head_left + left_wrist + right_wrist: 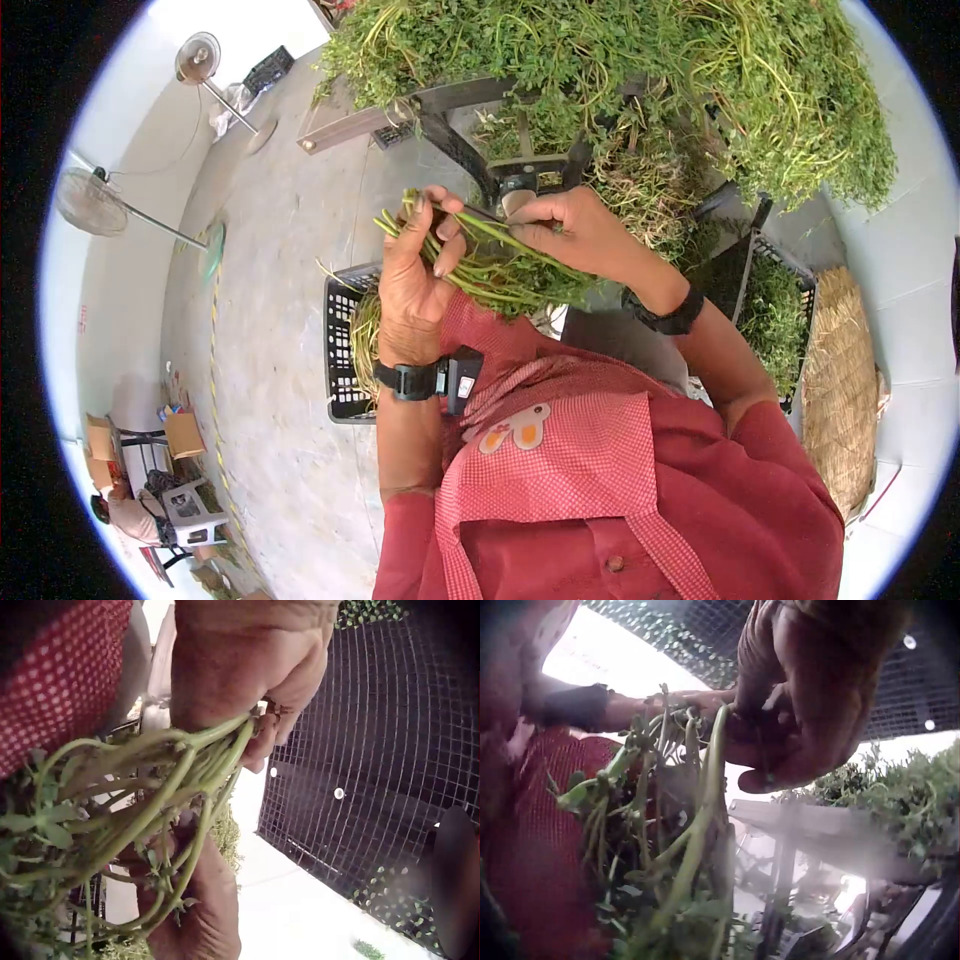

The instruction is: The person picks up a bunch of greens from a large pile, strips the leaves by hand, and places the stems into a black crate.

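Note:
A bunch of green leafy stems [490, 285] lies across the front of the body, its cut ends pointing up and left. The left hand [412, 290] grips the bunch near those ends, thumb and fingers curled round it. To its right the right hand [580, 235] has thumb and forefinger brought together beside the bunch; whether a stem lies between them cannot be told. In the left wrist view the thick stems [180, 772] run down from the left hand [247, 675]. The right wrist view has the right hand [810, 705] beside the upper stems [705, 802].
Heaped greens [600, 50] cover a metal-framed stand [450, 97] ahead. A black crate [345, 405] with stems stands below the left hand; another crate [808, 290] of greens is at the right, beside a straw bundle [840, 390]. Two fans [92, 200] and a seated person [135, 515] are at the left.

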A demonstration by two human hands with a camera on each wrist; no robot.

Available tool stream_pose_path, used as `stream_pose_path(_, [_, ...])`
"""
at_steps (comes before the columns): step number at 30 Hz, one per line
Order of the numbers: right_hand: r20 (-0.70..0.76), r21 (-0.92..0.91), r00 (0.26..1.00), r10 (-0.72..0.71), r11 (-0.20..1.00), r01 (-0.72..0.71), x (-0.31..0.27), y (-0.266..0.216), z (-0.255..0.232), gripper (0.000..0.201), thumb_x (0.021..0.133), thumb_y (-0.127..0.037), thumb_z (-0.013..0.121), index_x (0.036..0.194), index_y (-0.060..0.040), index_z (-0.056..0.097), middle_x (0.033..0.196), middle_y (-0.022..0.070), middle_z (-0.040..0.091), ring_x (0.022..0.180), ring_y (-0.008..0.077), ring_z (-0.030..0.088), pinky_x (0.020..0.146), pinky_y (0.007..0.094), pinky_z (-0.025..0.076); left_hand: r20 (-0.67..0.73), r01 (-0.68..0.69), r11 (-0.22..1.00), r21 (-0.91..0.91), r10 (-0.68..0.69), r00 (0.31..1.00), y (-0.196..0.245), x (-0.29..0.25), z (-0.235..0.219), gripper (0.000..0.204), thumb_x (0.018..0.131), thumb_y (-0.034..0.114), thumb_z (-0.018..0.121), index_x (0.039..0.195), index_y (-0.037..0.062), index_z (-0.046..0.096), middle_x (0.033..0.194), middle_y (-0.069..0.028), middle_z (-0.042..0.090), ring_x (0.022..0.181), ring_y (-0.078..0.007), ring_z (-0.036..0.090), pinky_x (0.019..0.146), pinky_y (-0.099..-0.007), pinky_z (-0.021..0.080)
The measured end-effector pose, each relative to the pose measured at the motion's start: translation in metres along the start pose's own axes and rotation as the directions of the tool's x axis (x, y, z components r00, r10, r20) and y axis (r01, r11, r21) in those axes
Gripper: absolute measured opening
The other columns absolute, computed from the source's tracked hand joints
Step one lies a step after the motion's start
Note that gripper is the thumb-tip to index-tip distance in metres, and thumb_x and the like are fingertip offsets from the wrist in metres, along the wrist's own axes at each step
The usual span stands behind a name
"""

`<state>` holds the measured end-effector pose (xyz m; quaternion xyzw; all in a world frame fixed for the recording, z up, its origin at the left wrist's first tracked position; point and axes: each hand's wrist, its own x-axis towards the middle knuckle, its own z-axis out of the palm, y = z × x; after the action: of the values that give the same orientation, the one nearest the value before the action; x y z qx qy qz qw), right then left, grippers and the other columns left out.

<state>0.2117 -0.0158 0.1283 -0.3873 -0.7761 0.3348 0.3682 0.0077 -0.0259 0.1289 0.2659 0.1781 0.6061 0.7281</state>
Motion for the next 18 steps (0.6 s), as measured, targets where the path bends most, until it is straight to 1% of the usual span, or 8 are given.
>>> stream_pose_path(4, [-0.254,-0.227,0.964,-0.078,0.974,0.019,0.009,0.012,0.019,0.022,0.074,-0.023,0.062,0.081,-0.0022,0.065,0.066,0.0189,0.059,0.059,0.0309,0.06,0.055,0.036,0.046,0.011,0.015,1.0,-0.014,-0.015,1.0,-0.01,0.006,-0.019,0.019,0.09,0.02,0.055,0.1,0.0035,0.054,0.084,-0.0041,0.055,0.058,-0.0081,0.042,0.041,-0.0164,0.034])
stream_pose_path(6, [-0.244,-0.2,0.969,0.027,0.977,-0.077,0.02,0.023,0.025,0.019,0.073,-0.019,0.061,0.075,0.0001,0.062,0.063,0.0199,0.057,0.057,0.0304,0.059,0.056,0.0365,0.047,0.062,0.022,0.998,-0.065,-0.018,0.998,-0.022,0.006,-0.024,0.019,0.091,0.021,0.054,0.097,0.0035,0.055,0.083,-0.0038,0.056,0.058,-0.0072,0.042,0.04,-0.0164,0.033])
stream_pose_path(8, [-0.449,-0.028,0.892,0.055,0.997,-0.076,0.034,0.035,0.033,0.019,0.077,-0.017,0.058,0.075,0.0015,0.061,0.058,0.0156,0.057,0.052,0.0239,0.058,0.05,0.0351,0.045,-0.079,0.039,0.997,-0.069,-0.045,0.996,-0.021,0.003,-0.018,0.018,0.091,0.022,0.054,0.094,0.0043,0.055,0.077,-0.002,0.052,0.058,-0.0065,0.042,0.039,-0.016,0.033])
stream_pose_path(9, [-0.338,0.406,0.832,0.44,0.866,-0.293,0.033,0.039,0.025,0.018,0.081,-0.016,0.054,0.081,0.001,0.06,0.061,0.0078,0.058,0.051,0.0147,0.055,0.046,0.0291,0.041,0.007,0.02,0.99,-0.141,-0.019,1.0,-0.017,0.002,-0.031,0.018,0.092,0.023,0.052,0.092,0.0047,0.054,0.074,-0.0009,0.049,0.058,-0.0063,0.041,0.039,-0.0164,0.033])
stream_pose_path(12, [-0.198,0.574,0.818,0.541,0.74,-0.351,0.027,0.068,-0.005,0.018,0.087,-0.014,0.051,0.088,0.0015,0.059,0.073,0.0061,0.062,0.045,0.0063,0.042,0.039,0.022,0.032,0.008,0.024,0.971,-0.239,-0.023,1.0,-0.01,0.0,-0.032,0.023,0.094,0.028,0.048,0.088,0.0057,0.053,0.066,0.0018,0.038,0.055,-0.0065,0.036,0.036,-0.0175,0.03])
stream_pose_path(14, [-0.144,0.544,0.848,0.51,0.757,-0.362,0.017,0.04,-0.006,0.016,0.087,-0.013,0.053,0.092,0.0003,0.06,0.08,0.0036,0.061,0.048,0.002,0.038,0.04,0.0195,0.028,0.134,0.041,0.958,-0.283,-0.002,0.991,-0.01,0.001,-0.034,0.028,0.095,0.031,0.045,0.085,0.006,0.051,0.065,0.0023,0.037,0.053,-0.0068,0.031,0.035,-0.0182,0.029])
stream_pose_path(16, [0.058,0.324,0.973,0.222,0.918,-0.229,0.008,0.017,0.002,0.024,0.083,-0.02,0.06,0.099,-0.0006,0.06,0.086,0.0015,0.061,0.072,0.0102,0.057,0.063,0.0235,0.045,0.12,0.033,0.962,-0.269,-0.001,0.993,-0.009,-0.001,-0.033,0.031,0.094,0.034,0.045,0.081,0.0067,0.05,0.062,0.0026,0.036,0.051,-0.0071,0.029,0.035,-0.0183,0.028])
stream_pose_path(18, [0.086,0.347,0.985,0.147,0.923,-0.168,0.003,0.015,0.016,0.029,0.082,-0.024,0.063,0.1,-0.0014,0.062,0.085,0.0038,0.063,0.075,0.0132,0.058,0.068,0.0265,0.045,0.051,0.005,0.976,-0.216,0.006,0.999,-0.01,-0.001,-0.033,0.035,0.094,0.038,0.045,0.079,0.0068,0.051,0.058,0.0013,0.034,0.052,-0.0068,0.03,0.035,-0.0171,0.027])
